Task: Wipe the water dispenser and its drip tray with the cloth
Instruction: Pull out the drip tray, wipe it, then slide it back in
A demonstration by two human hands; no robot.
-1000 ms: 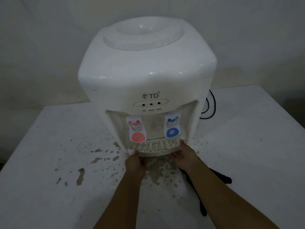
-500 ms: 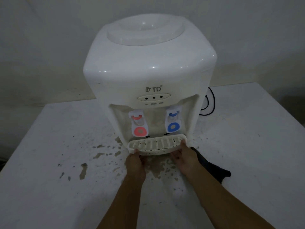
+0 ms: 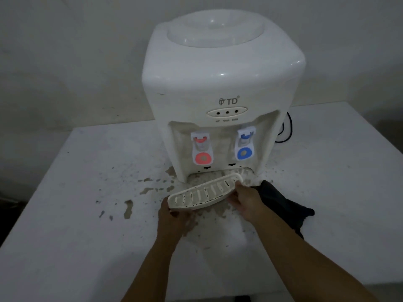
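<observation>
A white tabletop water dispenser (image 3: 220, 83) stands on a white table (image 3: 76, 247), with a red tap (image 3: 201, 156) and a blue tap (image 3: 244, 152) in its recess. The slotted drip tray (image 3: 205, 192) is out of its slot and tilted, left end toward me. My left hand (image 3: 174, 219) grips its left end from below. My right hand (image 3: 246, 201) grips its right end. A dark cloth (image 3: 281, 203) lies on the table just right of my right hand, partly under my forearm.
Brownish wet stains and specks (image 3: 150, 188) spread over the table in front and left of the dispenser. A black cable (image 3: 287, 131) loops behind its right side. A wall stands close behind. The table's right edge falls away to a dark floor.
Both hands have pulled the drip tray out of the dispenser's base toward me, swinging its left end forward. The camera view shifted, putting the dispenser further right.
</observation>
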